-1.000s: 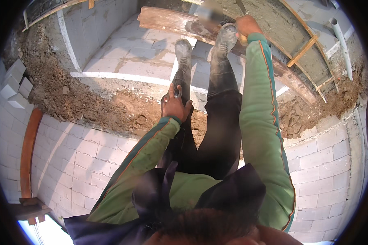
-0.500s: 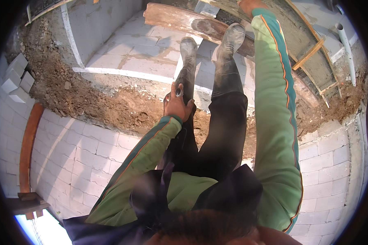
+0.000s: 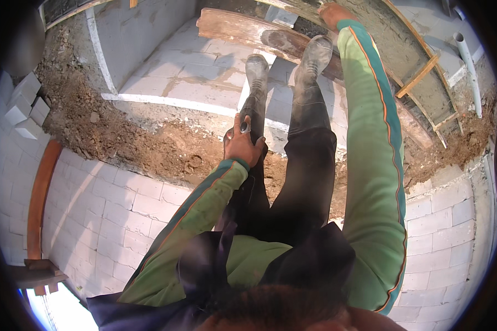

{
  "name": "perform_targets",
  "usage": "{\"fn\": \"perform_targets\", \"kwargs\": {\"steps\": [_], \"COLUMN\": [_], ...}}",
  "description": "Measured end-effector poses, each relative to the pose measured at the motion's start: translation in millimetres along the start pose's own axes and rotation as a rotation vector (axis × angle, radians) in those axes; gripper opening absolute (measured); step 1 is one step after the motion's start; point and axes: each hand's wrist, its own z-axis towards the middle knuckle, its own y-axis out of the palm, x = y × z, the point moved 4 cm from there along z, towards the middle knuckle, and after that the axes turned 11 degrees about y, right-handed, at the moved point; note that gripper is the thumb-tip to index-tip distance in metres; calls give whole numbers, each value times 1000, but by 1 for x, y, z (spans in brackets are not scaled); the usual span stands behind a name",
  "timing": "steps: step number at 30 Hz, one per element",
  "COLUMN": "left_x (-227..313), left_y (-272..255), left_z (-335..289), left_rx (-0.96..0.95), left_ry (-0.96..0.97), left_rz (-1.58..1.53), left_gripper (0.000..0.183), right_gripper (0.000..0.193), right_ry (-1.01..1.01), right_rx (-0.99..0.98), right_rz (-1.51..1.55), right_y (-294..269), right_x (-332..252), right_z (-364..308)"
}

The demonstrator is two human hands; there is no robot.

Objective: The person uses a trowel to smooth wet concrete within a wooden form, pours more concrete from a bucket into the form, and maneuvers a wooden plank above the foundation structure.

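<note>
The left hand [image 3: 242,144] grips a small dark thing, maybe a tool handle, against the black trouser leg [image 3: 254,182]. The right hand [image 3: 332,11] reaches up to a long muddy wooden plank [image 3: 243,28]. Two grey boots [image 3: 258,69] stand on pale blocks [image 3: 176,83].

free: pale block floor [image 3: 193,77] left of boots | blocked: wooden plank [image 3: 232,27] ahead, soil bank [image 3: 121,132] left

Left hand [image 3: 243,144] is closed at the left knee, elbow bent, forearm angled up. Right arm is extended fully forward; right hand [image 3: 332,12] sits at the frame's top edge, grip indiscernible.
</note>
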Motion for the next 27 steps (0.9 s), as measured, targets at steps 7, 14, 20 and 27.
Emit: {"fn": "perform_targets", "kwargs": {"steps": [7,14,20,27], "left_x": [-4,-5,0,-1], "left_y": [12,14,7,7], "left_z": [-2,-1,0,-1], "left_rx": [-14,-25,-55,-121], "left_ry": [11,-9,-26,-24], "left_rz": [-34,-43,-25,-151], "left_gripper": [89,89,88,90], "right_gripper": [48,48,41,52], "right_ry": [262,225,141,241], "right_rx": [-356,-152,-314,-189], "right_rz": [586,419,427,627], "right_y": [31,-9,-19,29], "right_x": [37,62,-36,82], "right_z": [-31,-63,-13,-30]}}
